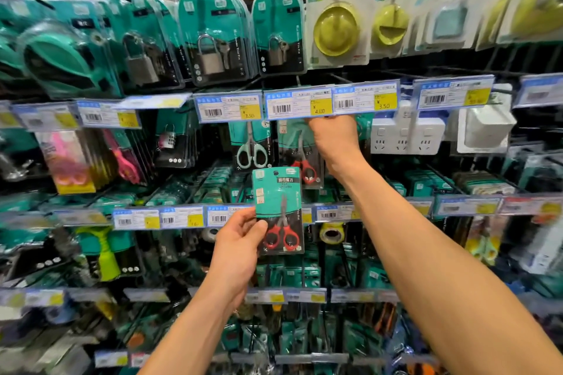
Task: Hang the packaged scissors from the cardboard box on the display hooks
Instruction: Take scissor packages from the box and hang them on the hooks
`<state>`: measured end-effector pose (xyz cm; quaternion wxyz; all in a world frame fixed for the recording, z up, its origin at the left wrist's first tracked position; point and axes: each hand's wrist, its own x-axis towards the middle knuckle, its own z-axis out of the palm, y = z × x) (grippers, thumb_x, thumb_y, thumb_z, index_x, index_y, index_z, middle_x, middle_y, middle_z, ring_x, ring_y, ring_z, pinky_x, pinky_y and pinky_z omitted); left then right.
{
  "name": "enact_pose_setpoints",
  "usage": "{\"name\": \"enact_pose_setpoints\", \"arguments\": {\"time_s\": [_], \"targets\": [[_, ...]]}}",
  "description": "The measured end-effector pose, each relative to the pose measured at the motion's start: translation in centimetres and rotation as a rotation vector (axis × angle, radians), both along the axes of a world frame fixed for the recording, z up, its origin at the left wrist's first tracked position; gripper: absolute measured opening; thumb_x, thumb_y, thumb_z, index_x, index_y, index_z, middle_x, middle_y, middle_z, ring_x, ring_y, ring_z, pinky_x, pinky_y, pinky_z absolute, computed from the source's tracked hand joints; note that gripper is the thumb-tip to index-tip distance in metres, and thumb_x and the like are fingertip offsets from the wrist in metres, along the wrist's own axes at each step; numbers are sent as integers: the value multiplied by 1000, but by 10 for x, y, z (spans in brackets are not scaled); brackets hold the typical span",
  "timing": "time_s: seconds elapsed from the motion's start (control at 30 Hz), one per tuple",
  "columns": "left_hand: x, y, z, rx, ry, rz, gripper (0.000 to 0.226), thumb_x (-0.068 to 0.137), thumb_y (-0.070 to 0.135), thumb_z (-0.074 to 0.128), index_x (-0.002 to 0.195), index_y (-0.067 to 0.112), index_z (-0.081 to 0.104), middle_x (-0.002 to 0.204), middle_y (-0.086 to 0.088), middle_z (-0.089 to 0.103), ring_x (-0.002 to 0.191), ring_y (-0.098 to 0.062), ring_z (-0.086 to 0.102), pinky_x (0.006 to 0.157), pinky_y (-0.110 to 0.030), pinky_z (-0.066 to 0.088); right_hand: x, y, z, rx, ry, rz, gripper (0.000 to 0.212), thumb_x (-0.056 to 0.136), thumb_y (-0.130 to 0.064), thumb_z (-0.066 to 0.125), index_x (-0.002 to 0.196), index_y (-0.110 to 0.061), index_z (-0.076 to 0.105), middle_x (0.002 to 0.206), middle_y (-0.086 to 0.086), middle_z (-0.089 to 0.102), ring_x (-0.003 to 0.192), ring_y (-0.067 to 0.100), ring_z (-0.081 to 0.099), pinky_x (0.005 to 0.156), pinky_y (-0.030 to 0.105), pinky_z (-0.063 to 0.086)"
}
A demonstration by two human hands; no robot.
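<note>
left hand (240, 240) pinches the pack (278, 210) by its lower left edge, long axis vertical, below and left of the right hand (332, 134), whose fingers hide behind a price tag (300, 103); can't tell their state.

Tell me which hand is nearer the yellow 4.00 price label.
Right. The right hand is just beneath the 4.00 price label; the left hand is well below it, holding a pack of red-handled scissors.
</note>
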<state>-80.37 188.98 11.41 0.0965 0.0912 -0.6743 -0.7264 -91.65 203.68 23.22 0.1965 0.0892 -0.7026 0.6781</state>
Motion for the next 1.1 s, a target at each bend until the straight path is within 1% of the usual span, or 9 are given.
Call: {"name": "enact_pose_setpoints", "arguments": {"time_s": [0.1,0.2,0.33,0.43,0.7,0.87,0.93,1.03,1.1], "targets": [[1,3,4,-3,4,-18,24,102,4,52,112,22,63,109,-5,75,104,-24,71,97,-40,54,0,2,2,-26,9,12,14,91,-7,65,77,-4,66,84,16,71,81,25,62,79,35,53],[2,3,6,-2,5,-30,24,102,5,52,113,24,62,112,-6,74,105,-24,71,100,-44,53,-1,2,1,-33,-8,29,20,89,-7,68,74,-20,68,89,6,75,98,34,70,92,49,57],[1,2,7,7,8,-33,26,102,3,51,114,23,62,112,-8,74,105,-24,71,101,-46,52,-3,-2,2,-1,-1,-32,12,89,-6,63,85,4,68,92,21,73,86,40,66,83,52,55],[1,3,6,23,13,-40,26,102,1,50,114,21,62,112,-10,73,105,-26,71,101,-46,53,-1,-1,2,47,17,-36,19,87,-3,56,69,-9,54,66,9,55,64,24,43,60,33,37],[2,5,6,25,22,-46,26,101,2,51,115,20,63,109,-6,75,104,-25,72,99,-47,54,3,6,5,94,19,-19,27,89,-1,55,66,-15,52,67,0,56,66,16,43,61,28,36],[1,6,8,36,34,-43,27,101,4,52,124,16,60,111,-8,74,102,-23,72,98,-44,55,0,3,5,100,32,-28,13,91,-6,57,94,1,68,97,12,73,80,35,59,72,45,54],[2,6,9,46,45,-45,26,101,3,51,118,19,62,106,-6,76,98,-21,73,93,-41,56,-1,4,3,106,23,-8,14,92,-6,57,95,0,69,95,9,74,79,30,59,74,39,53],[3,6,8,59,49,-51,26,102,2,50,119,18,62,106,-5,76,97,-21,74,90,-38,56,-1,5,1,106,28,9,14,93,-6,57,89,-9,70,90,7,73,85,40,63,79,46,56],[3,7,7,60,50,-59,27,102,2,50,122,16,61,108,-6,76,97,-20,74,85,-34,57,0,4,3,119,38,15,18,94,-5,56,86,-14,69,87,0,71,81,30,60,77,40,54]]}}
